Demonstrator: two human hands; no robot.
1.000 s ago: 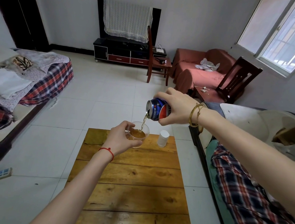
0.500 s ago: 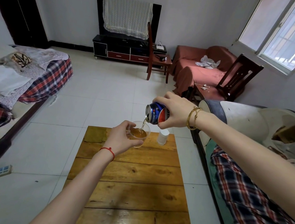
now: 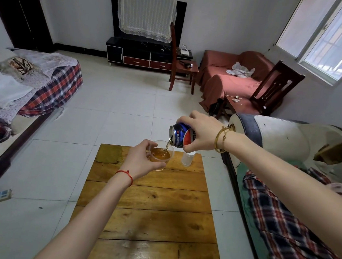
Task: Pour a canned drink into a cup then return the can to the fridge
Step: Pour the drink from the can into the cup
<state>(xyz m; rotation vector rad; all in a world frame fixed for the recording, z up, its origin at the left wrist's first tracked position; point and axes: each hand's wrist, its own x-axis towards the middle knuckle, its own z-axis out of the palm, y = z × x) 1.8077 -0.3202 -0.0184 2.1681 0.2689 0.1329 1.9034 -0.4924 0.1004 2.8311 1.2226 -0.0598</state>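
Your right hand (image 3: 202, 133) grips the can (image 3: 181, 135) tipped mouth-down just above the cup (image 3: 160, 154), which your left hand (image 3: 141, 158) clasps over the worktop (image 3: 145, 211).

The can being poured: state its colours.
Mostly blue, with red and white markings on the can, seen in the head view.

can (image 3: 181, 135): blue-red, tipped mouth-down in my right hand (image 3: 204, 133), thin stream falling | cup (image 3: 161, 155): clear plastic, part-filled amber, held in my left hand (image 3: 141, 160) above the surface (image 3: 152, 208)
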